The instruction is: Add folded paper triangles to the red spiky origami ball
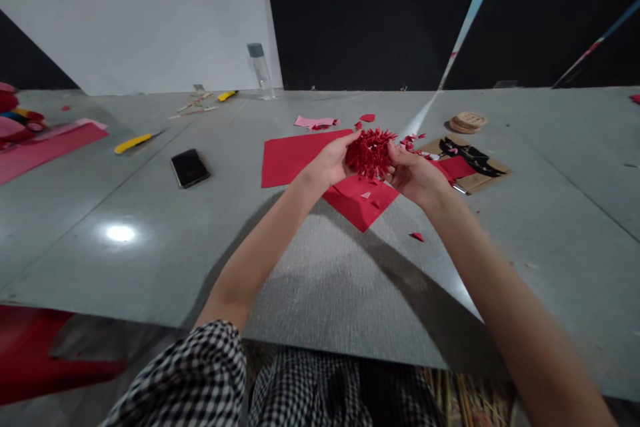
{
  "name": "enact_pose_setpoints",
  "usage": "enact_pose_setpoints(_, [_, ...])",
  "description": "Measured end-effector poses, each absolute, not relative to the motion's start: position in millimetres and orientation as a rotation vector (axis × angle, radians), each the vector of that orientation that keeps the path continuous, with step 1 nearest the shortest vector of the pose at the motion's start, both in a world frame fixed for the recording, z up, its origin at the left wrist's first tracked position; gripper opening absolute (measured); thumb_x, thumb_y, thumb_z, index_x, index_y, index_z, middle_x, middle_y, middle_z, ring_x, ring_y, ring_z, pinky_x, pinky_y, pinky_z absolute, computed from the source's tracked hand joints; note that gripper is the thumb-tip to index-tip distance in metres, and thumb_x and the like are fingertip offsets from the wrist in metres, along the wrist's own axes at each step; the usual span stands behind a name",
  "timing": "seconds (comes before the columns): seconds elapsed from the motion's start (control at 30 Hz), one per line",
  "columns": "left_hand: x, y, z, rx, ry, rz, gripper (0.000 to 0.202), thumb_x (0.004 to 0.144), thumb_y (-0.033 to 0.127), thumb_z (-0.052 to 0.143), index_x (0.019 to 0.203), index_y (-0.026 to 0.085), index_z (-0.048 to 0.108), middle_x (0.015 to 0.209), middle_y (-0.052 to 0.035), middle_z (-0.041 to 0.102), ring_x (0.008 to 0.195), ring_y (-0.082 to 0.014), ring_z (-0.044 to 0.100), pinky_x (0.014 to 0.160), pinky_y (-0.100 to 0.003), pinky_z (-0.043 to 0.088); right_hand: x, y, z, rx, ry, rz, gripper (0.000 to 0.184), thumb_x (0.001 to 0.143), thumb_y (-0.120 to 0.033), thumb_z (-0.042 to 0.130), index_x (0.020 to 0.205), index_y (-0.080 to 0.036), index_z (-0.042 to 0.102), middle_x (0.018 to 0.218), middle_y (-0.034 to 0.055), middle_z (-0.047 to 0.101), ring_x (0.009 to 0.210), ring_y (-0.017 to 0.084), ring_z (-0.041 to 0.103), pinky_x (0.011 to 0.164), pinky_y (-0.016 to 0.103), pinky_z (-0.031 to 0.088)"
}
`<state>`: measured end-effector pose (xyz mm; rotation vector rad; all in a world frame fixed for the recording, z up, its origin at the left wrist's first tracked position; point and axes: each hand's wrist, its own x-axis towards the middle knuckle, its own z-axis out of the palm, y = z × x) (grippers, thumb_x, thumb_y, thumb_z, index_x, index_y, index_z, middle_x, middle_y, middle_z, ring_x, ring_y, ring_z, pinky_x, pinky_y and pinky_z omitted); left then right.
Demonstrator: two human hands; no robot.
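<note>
A red spiky paper flower [371, 152] is held up between both hands, above the table. My left hand [336, 159] grips its left edge, fingers closed around it. On the other side my right hand [411, 173] pinches the right edge. Under the flower lie red paper sheets [295, 159], one with a corner pointing toward me. Small pink and red scraps [367, 195] rest on the lower sheet. The fingers partly hide the flower's underside.
A phone [190, 168], a yellow utility knife [134, 143] and a clear bottle [262, 73] stand or lie leftward. To the right are wooden discs [469, 121] and brown cardboard [493, 172] with black pieces. Pink paper strips [316, 123] lie behind the sheets. The table [310, 280] ends near my body.
</note>
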<state>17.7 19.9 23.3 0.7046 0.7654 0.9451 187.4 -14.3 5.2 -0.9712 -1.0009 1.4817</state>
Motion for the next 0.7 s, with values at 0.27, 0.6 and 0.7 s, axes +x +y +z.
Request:
enact_pose_setpoints(0.27, [21.5, 8.3, 20.4, 0.712, 0.799, 1.080, 0.030, 0.103, 0.043, 0.052, 0.094, 0.020, 0.069, 0.103, -0.0105, 0.078, 0.120, -0.0276, 0.070, 0.115, -0.045, 0.050, 188.4, -9.2, 10.3, -0.938, -0.668, 1.465, 0.010, 0.081, -0.017, 0.078, 0.083, -0.026, 0.073, 0.078, -0.0036, 0.068, 0.068, 0.010, 0.060, 0.067, 0.022, 0.056])
enact_pose_setpoints(0.6, [21.5, -4.0, 12.6, 1.423, 1.050, 1.508, 0.014, 0.101, 0.037, 0.062, 0.103, 0.025, 0.068, 0.134, -0.0088, 0.067, 0.140, -0.0247, 0.054, 0.126, -0.038, 0.030, 194.6, -6.7, 13.6, -0.980, -0.798, 1.450, 0.009, 0.082, -0.017, 0.072, 0.081, -0.026, 0.074, 0.092, 0.0011, 0.076, 0.092, 0.014, 0.072, 0.089, 0.024, 0.062])
enact_pose_setpoints(0.7, [16.8, -10.4, 22.8, 1.784, 0.951, 1.455, 0.031, 0.093, 0.049, 0.073, 0.115, 0.026, 0.070, 0.148, -0.0090, 0.062, 0.150, -0.0279, 0.045, 0.130, -0.039, 0.023, 195.3, -7.2, 15.4, -0.985, -0.839, 1.445, 0.010, 0.080, -0.016, 0.073, 0.080, -0.026, 0.073, 0.088, 0.0011, 0.074, 0.088, 0.015, 0.071, 0.087, 0.026, 0.062])
